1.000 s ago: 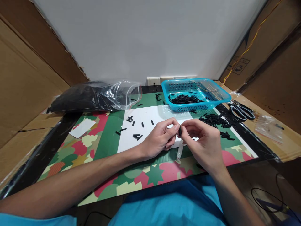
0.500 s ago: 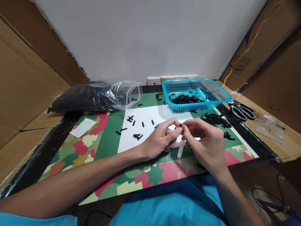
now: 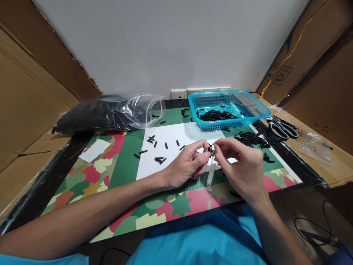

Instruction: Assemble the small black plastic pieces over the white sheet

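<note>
Left hand and right hand meet fingertip to fingertip, both pinching one small black piece above the white sheet mid-tabletop. Its shape is too small to make out. A pale tube hangs under the right hand, top hidden. At 1 o'clock, blue basket of black pieces; cardboard print there is unreadable.

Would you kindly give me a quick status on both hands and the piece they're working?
Left hand and right hand both pinching small black piece above the mat. Whitish tube beneath right hand. Nothing in the way.
</note>
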Demonstrator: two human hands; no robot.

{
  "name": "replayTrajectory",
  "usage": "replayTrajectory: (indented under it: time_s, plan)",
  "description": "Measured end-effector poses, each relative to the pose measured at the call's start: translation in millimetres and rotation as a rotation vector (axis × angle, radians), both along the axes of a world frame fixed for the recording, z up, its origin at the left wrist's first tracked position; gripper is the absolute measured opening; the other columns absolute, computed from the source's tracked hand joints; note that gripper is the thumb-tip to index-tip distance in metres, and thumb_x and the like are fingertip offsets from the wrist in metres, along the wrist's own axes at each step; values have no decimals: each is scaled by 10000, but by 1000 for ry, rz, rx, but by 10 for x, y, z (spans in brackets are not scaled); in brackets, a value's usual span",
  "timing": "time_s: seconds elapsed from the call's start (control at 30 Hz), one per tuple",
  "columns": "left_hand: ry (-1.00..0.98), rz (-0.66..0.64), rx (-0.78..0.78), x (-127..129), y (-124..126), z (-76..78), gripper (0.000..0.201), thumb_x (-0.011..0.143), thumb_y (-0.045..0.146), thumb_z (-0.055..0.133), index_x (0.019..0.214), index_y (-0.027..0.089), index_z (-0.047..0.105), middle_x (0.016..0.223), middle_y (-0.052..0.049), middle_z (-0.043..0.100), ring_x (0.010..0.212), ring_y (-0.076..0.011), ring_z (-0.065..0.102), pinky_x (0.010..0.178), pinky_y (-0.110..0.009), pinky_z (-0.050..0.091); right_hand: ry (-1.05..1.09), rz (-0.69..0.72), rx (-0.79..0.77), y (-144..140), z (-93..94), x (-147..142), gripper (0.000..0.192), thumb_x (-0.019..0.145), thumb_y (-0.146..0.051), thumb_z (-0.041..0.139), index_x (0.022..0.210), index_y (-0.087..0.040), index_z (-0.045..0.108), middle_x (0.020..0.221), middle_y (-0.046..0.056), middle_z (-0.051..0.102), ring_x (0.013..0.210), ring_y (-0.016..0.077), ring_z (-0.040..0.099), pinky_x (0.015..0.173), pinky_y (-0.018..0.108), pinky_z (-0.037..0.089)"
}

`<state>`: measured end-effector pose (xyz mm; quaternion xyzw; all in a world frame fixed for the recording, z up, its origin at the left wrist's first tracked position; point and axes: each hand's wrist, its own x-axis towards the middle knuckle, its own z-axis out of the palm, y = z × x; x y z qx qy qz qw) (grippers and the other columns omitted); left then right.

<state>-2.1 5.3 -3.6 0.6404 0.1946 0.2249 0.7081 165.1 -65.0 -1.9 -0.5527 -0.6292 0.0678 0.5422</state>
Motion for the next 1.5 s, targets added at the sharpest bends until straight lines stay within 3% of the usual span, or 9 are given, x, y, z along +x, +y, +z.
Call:
replayTrajectory:
  time_s: [0.47,0.63,0.73,0.83,1.0,1.5]
  plan:
    - [-1,-42,-40,-7,3,41,237,1039,446,517,984,227,443,523,103,487,423,-61,332,450,-157,286,7,8,-18,-7,58,44,76,933,-153,638,917,-204,691,755,-7,737,626,128,683,644,234,553]
    - [8,-34,-72,-13,-1,45,254,1031,475,515,983,241,428,516,109,476,420,-64,303,446,-153,285,-44,32,-130,-18,108,87,104,954,-207,625,864,-203,676,673,-19,678,553,120,586,574,249,459]
    - [10,-27,-66,-18,1,34,256,1033,486,507,1000,244,429,515,113,466,420,-64,297,444,-149,279,62,121,-212,-27,149,100,179,976,-247,619,818,-194,682,632,-22,641,545,118,565,542,242,432]
    - [8,-19,-38,-15,2,22,262,1038,497,492,1021,242,438,513,116,461,414,-64,298,439,-149,281,164,210,-252,-38,181,99,228,1001,-279,605,806,-188,679,649,-20,631,573,120,571,550,236,438]
    - [16,18,16,3,-11,22,270,1040,493,502,1006,232,441,507,121,440,417,-64,326,436,-155,297,149,295,-339,-35,158,91,266,1043,-339,557,842,-189,647,703,-14,628,636,127,585,585,244,423]
    - [94,120,211,-5,-83,5,304,1008,505,558,944,225,458,575,105,373,466,-68,328,467,-195,215,28,336,-361,-53,177,147,252,1056,-310,508,880,-201,652,714,-5,628,634,134,577,558,231,408]
